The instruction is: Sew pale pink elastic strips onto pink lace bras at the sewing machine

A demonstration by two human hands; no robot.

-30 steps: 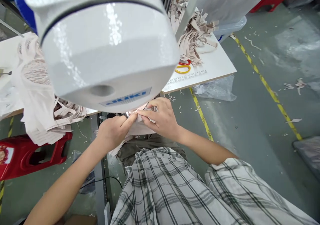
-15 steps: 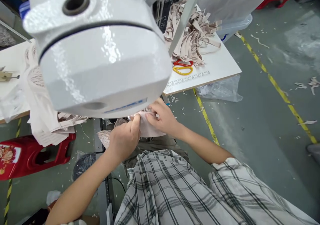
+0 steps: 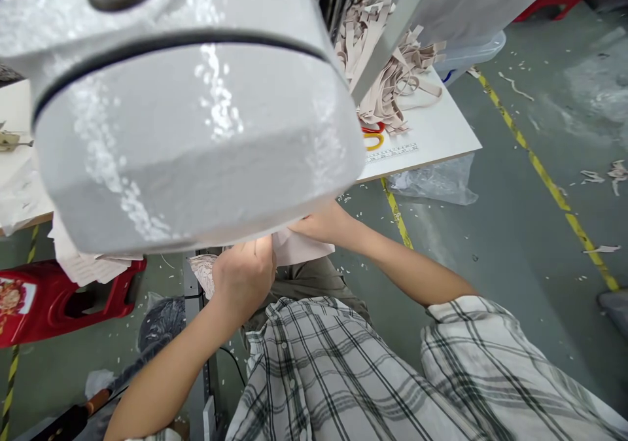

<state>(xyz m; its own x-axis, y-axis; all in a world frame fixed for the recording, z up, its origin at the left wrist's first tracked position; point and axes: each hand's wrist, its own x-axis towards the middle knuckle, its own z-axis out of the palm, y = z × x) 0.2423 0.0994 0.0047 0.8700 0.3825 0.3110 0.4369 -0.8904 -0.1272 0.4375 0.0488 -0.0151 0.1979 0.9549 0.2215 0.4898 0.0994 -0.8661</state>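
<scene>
The white head of a sewing machine (image 3: 196,146) fills the upper left and hides its needle area. Just below its front edge, my left hand (image 3: 245,267) is closed on a pale pink piece of fabric (image 3: 301,250), fingertips partly covered by the machine. My right hand (image 3: 326,222) grips the same fabric from the right, its fingers largely behind the machine head. Between the hands the cloth hangs down over my lap. Patterned lace (image 3: 203,272) sticks out to the left of my left hand.
Beige fabric strips (image 3: 387,81) lie heaped on the white table (image 3: 441,127), beside scissors (image 3: 373,141) and a clear ruler (image 3: 392,153). A red stool (image 3: 59,303) stands at left, with pale cloth (image 3: 91,267) above it. Plastic bags (image 3: 436,179) hang under the table edge.
My view has come closer to the machine head, which now covers more of the scissors and my right fingers. My right hand has shifted slightly up and right, still gripping the fabric.
</scene>
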